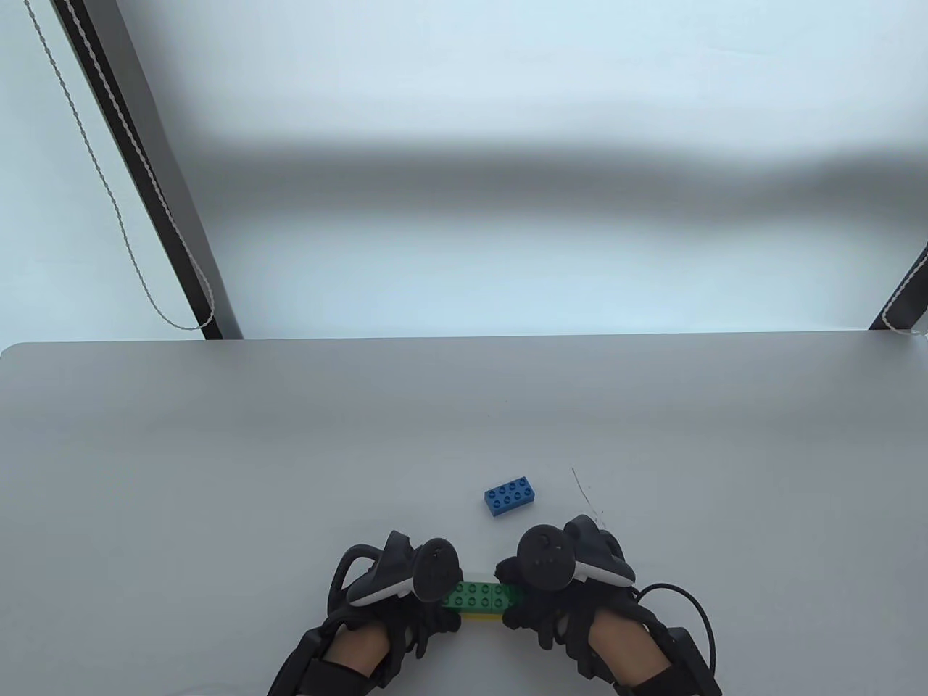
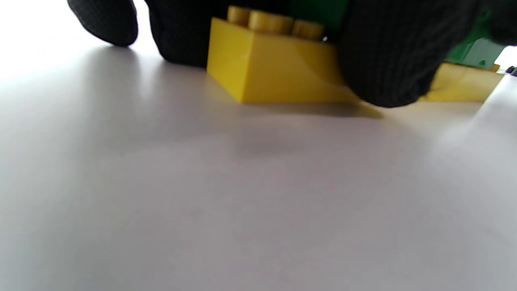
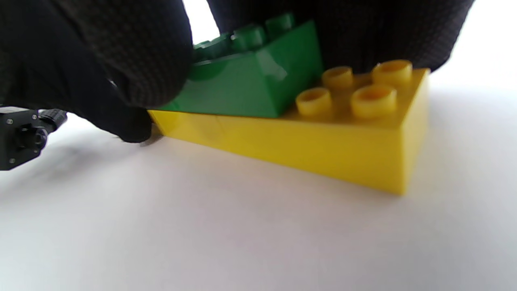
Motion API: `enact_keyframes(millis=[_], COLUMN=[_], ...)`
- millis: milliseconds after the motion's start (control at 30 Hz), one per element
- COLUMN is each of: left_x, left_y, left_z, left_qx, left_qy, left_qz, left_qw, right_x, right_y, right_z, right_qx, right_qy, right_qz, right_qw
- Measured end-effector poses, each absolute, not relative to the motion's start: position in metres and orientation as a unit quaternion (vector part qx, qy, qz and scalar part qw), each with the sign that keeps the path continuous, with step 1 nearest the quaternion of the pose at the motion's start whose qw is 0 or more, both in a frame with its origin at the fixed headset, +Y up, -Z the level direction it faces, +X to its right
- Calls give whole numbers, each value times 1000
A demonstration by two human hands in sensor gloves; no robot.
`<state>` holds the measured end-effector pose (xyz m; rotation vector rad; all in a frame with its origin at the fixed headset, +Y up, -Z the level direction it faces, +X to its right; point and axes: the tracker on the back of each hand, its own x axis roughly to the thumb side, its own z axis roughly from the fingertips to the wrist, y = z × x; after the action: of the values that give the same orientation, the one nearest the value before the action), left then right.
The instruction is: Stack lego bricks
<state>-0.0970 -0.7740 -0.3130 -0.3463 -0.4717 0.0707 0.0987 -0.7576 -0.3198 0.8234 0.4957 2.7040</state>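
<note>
A green brick lies on top of a yellow brick near the table's front edge, between my two hands. My left hand grips the stack's left end; in the left wrist view its fingers wrap the yellow brick. My right hand grips the right end. In the right wrist view its fingers hold the green brick, which sits offset on the yellow brick and leaves several studs bare. A blue brick lies loose just beyond the hands.
The grey table ends at its far edge about halfway up the table view. A black frame bar with a hanging cord stands behind the far left corner. A thin scratch or wire mark lies right of the blue brick.
</note>
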Motion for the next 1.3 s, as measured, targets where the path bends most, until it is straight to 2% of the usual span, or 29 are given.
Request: enact_keyframes(millis=[333, 500, 600, 733, 1067, 1300], left_x=[-98, -98, -98, -99, -99, -99], left_y=[-775, -775, -776, -776, -776, -777], left_z=[-313, -313, -313, -314, -314, -315], left_qx=[-165, -166, -167, -167, -169, -167], left_qy=[-236, -237, -238, -238, -242, -245], left_qz=[36, 36, 36, 36, 36, 36], left_qw=[957, 956, 956, 956, 955, 954], right_x=[97, 100, 100, 95, 79, 67], right_y=[-752, -740, -732, -728, -740, -753], right_z=[-335, -353, -366, -379, -408, -419], right_qx=[271, 254, 243, 238, 224, 216], right_qy=[206, 156, 108, 80, 59, 78], right_qz=[924, 940, 955, 964, 973, 973], right_qw=[175, 168, 134, 92, 21, -8])
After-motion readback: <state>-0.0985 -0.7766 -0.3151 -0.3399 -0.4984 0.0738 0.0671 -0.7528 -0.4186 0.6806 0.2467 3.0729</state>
